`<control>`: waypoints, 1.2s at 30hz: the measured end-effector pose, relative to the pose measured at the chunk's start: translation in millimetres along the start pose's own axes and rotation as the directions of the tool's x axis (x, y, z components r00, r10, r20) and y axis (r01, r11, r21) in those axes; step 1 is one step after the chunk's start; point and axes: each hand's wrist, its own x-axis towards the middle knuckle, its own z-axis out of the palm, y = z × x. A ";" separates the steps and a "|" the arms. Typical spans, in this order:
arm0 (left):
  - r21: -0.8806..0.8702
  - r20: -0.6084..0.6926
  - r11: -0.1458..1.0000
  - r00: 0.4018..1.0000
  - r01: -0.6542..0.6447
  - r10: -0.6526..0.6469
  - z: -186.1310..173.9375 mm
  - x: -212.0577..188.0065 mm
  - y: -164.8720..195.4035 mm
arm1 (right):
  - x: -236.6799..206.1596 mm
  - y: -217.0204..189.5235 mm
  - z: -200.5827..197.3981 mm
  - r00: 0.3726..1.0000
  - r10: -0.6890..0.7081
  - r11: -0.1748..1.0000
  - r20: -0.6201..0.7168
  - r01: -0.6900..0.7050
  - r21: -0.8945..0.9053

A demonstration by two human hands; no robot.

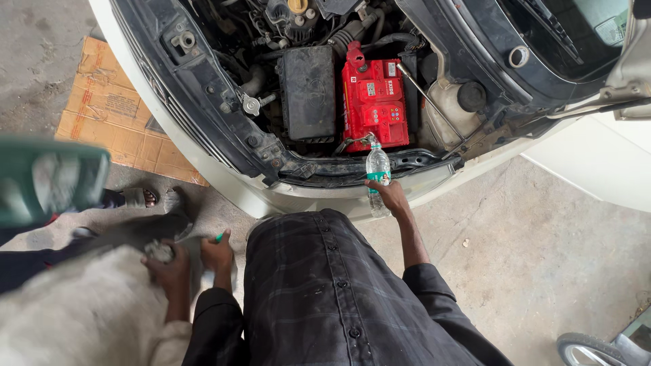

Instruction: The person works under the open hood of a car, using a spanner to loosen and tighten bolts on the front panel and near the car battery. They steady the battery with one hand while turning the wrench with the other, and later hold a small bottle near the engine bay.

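Note:
My right hand grips a clear plastic water bottle with a green label, held upright over the white car's front edge, just in front of the red battery. My left hand, in a dark sleeve, hangs low at my left side. Its fingers are closed on a small green object. Right beside it is another person's hand in a white sleeve, clutching something grey.
The open engine bay holds a black box left of the battery, and a thin prop rod. Flattened cardboard lies on the concrete at left. A sandalled foot and a blurred green thing are at left, a small wheel at bottom right.

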 end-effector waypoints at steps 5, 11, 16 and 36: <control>0.080 -0.008 0.992 0.995 -0.102 0.103 5.8 7.6 18.0 | 0.0 1.6 -1.2 1.000 0.002 0.999 -0.009 -0.002 -0.038; 0.081 0.008 0.979 0.982 -0.188 0.188 8.5 15.4 23.7 | -0.1 0.6 -3.8 0.999 -0.024 0.990 -0.036 0.019 -0.136; -0.064 0.012 0.942 0.943 -0.331 0.332 16.8 14.5 42.7 | 1.5 -6.4 -4.3 0.996 -0.051 0.916 -0.072 0.018 -0.400; -0.785 0.280 0.328 0.171 -0.525 0.945 61.3 -173.0 255.8 | -76.0 18.1 67.2 0.894 -0.307 0.944 -0.326 0.330 0.019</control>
